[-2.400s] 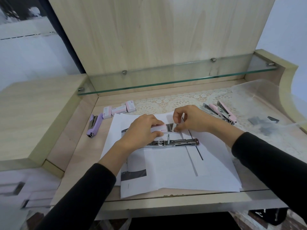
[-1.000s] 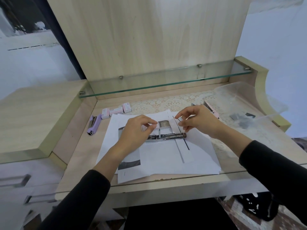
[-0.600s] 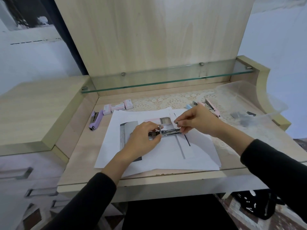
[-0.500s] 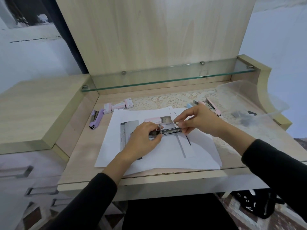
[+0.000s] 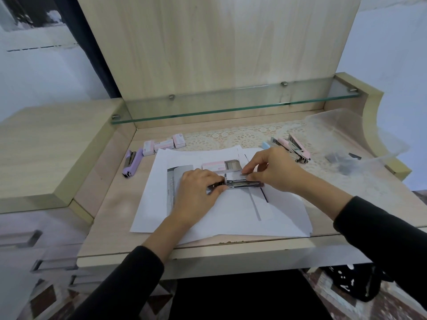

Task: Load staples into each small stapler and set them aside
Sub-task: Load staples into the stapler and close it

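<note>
At the centre of the frame, on white paper sheets, the left hand grips one end of the opened silver metal stapler. The right hand pinches a small strip, perhaps staples, above its channel. An open pink staple box lies just behind.

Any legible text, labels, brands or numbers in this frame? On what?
No text can be read.
Three staple boxes: print too blurred.
Open staple box: label too blurred.
Printed sheet: tiny marks, unreadable.
Black bag: white marks, unreadable.
</note>
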`<state>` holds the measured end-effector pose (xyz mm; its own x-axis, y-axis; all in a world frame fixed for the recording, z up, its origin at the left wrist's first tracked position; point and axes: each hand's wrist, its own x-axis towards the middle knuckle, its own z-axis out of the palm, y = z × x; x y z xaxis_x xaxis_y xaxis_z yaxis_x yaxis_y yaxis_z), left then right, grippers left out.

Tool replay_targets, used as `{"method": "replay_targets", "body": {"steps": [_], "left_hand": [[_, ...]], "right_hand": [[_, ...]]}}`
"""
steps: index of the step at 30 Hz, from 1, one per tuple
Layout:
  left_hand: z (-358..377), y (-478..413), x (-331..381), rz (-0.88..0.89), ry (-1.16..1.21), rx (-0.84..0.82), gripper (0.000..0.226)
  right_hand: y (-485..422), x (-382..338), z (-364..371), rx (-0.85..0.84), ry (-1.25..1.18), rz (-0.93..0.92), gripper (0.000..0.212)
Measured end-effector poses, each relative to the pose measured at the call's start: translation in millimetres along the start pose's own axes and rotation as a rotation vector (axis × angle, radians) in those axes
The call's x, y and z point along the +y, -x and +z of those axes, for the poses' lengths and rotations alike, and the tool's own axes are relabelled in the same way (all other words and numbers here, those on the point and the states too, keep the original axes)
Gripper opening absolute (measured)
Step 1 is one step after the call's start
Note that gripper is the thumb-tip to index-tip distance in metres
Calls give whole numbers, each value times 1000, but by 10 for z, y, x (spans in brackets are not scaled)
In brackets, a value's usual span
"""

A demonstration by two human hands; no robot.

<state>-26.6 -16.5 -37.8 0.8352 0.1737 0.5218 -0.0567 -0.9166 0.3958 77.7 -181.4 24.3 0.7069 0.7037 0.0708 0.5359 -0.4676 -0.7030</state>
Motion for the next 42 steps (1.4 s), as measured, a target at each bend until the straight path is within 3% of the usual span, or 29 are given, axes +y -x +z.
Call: {"method": "replay_targets", "body": {"steps": [11, 25, 29, 42], "left_hand": [[31, 5, -13, 74, -43, 81, 33], [39, 6, -16, 69, -53, 71, 33], [38, 5, -14, 72, -61, 69, 35], [48, 7, -11, 64, -36, 96, 34]], "right_hand": [[8, -40, 158, 35, 26, -89, 11], [-64, 82, 286, 56, -24, -91, 13], [-54, 106, 271, 71, 19, -131, 22], [18, 279, 267, 147, 136, -366, 19]]}}
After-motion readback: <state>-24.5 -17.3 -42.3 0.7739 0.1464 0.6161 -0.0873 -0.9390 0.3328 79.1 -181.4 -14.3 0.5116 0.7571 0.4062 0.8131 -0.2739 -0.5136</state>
